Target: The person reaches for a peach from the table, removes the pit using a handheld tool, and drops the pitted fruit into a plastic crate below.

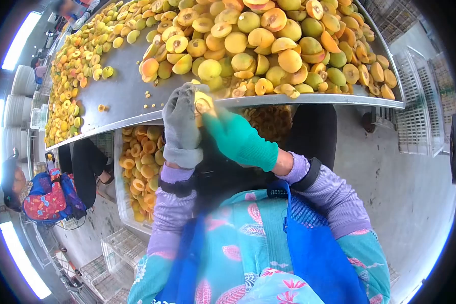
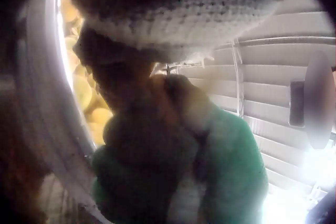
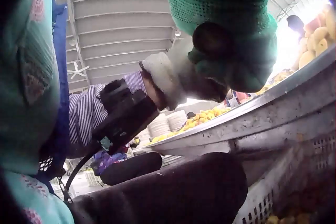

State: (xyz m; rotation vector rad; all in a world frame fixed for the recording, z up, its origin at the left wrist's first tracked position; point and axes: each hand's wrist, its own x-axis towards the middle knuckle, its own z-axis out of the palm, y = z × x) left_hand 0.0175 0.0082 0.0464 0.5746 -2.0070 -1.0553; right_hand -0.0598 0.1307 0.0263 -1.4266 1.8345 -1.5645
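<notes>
A cut yellow fruit (image 1: 204, 104) is held at the table's front edge between two gloved hands. The left hand (image 1: 181, 121), in a grey glove, has its fingers curled against the fruit. Green-gloved, the right hand (image 1: 243, 139) meets the fruit from the other side, its fingertips blurred. In the right wrist view, the green glove (image 3: 231, 29) curls round a dark round-ended object (image 3: 212, 39), mostly hidden, and the left glove (image 3: 165, 79) is beside it. The left wrist view shows the pale glove (image 2: 173, 29) above the green glove (image 2: 233, 155); shadow hides the contact.
Heaps of whole and halved fruit (image 1: 261, 38) cover much of the metal table (image 1: 121, 96). Below its edge, a white crate (image 1: 120, 195) holds fruit halves. Mesh crates (image 1: 420, 101) stand at the right. Another person (image 1: 50, 195) sits at the left.
</notes>
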